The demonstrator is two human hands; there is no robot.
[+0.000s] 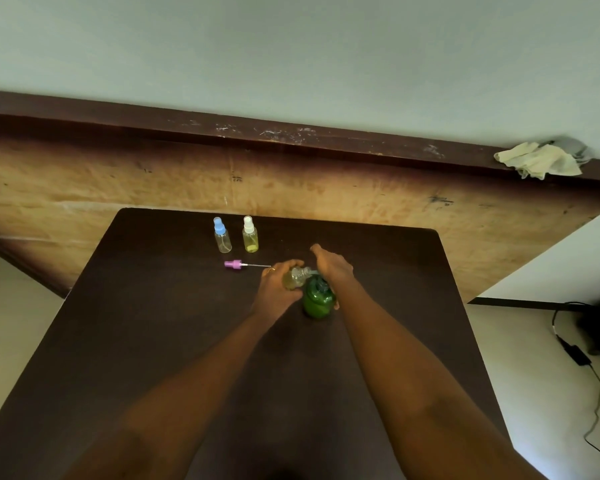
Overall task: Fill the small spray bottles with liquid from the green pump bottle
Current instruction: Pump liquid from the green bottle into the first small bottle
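Observation:
The green pump bottle [318, 301] stands upright on the dark table [174, 327]. My right hand [331, 266] lies flat on its pump head, fingers stretched forward. My left hand [278, 284] grips a small uncapped clear spray bottle [296, 278], tilted with its mouth at the pump's nozzle; it holds some yellowish liquid. Its pink spray cap [235, 264] with a thin dip tube lies on the table to the left. Further back stand a blue-capped spray bottle [222, 236], clear inside, and a white-capped spray bottle [250, 235] with yellow liquid.
A wooden board [118, 181] leans behind the table's far edge, with a dark ledge on top. A crumpled cloth [539, 160] lies on that ledge at the right. A black cable and adapter [577, 355] lie on the floor to the right.

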